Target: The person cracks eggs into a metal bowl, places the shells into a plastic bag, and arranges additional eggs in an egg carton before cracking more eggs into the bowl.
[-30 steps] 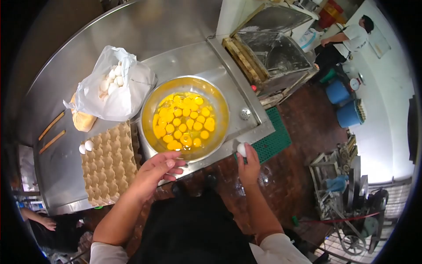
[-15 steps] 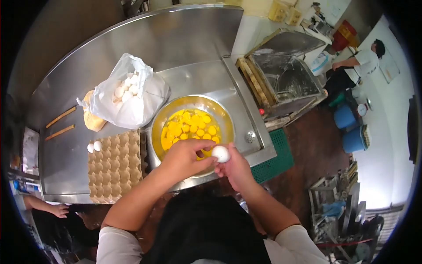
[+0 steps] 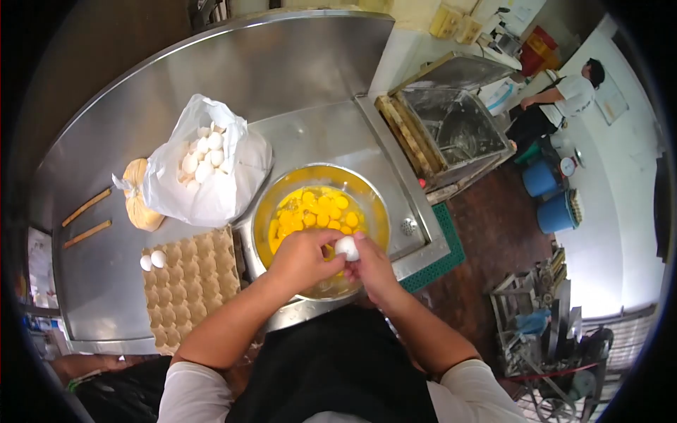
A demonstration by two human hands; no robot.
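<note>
A white egg [image 3: 347, 248] is pinched between my two hands over the near side of a steel bowl [image 3: 381, 208]. My left hand [image 3: 300, 259] has its thumb and fingertips on one side of the egg. My right hand [image 3: 372, 269] is closed round the other side. Many whole yellow yolks [image 3: 317, 215] lie in clear egg white in the bowl. To the left is a cardboard egg tray [image 3: 189, 282] with two white eggs [image 3: 153, 260] in its far corner cups. Any crack in the held egg is too small to tell.
Behind the tray, a white plastic bag [image 3: 240, 166] holds eggshells [image 3: 204, 155], beside a tied bag of tan stuff [image 3: 141, 197]. Two wooden sticks [image 3: 87, 234] lie on the steel counter [image 3: 106, 303]. Another person [image 3: 564, 99] stands at the far right; a co-worker's arm [image 3: 88, 365] shows lower left.
Both hands and the egg have shifted slightly, with my left fingers now against the egg. The view has moved a little. The co-worker's arm at lower left has changed position.
</note>
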